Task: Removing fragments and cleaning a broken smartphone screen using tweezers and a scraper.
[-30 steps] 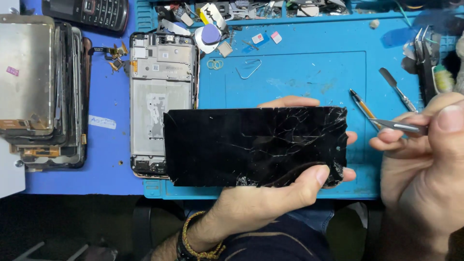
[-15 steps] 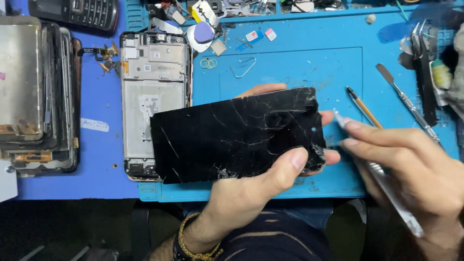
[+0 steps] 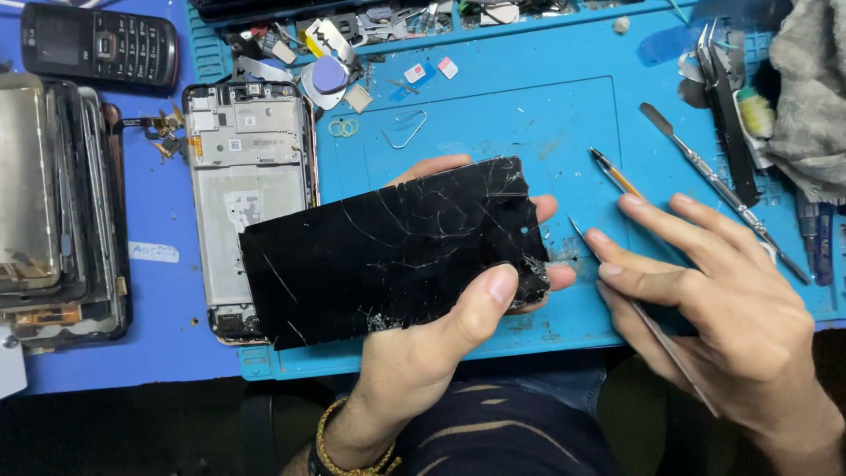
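My left hand [image 3: 441, 353] holds a cracked black phone screen [image 3: 388, 251] flat above the blue work mat [image 3: 529, 115], thumb on its near edge and fingers under it. The screen's left end overlaps an opened phone frame [image 3: 247, 167] lying on the mat's left edge. My right hand [image 3: 723, 326] rests on the mat to the right of the screen and grips thin metal tweezers [image 3: 648, 322]. Their tip points up-left, close to the screen's right corner.
A stack of phone panels [image 3: 53, 203] and a dark keypad phone [image 3: 97, 44] lie at the left. A metal spudger [image 3: 723, 189], a small screwdriver [image 3: 612, 172], other tweezers [image 3: 723, 97] and a grey cloth [image 3: 811, 88] lie at the right. Small parts litter the mat's far edge.
My left hand has tilted the cracked screen, its left end dropping. My right hand has come down onto the mat, bringing the tweezers' tip near the screen's right corner.
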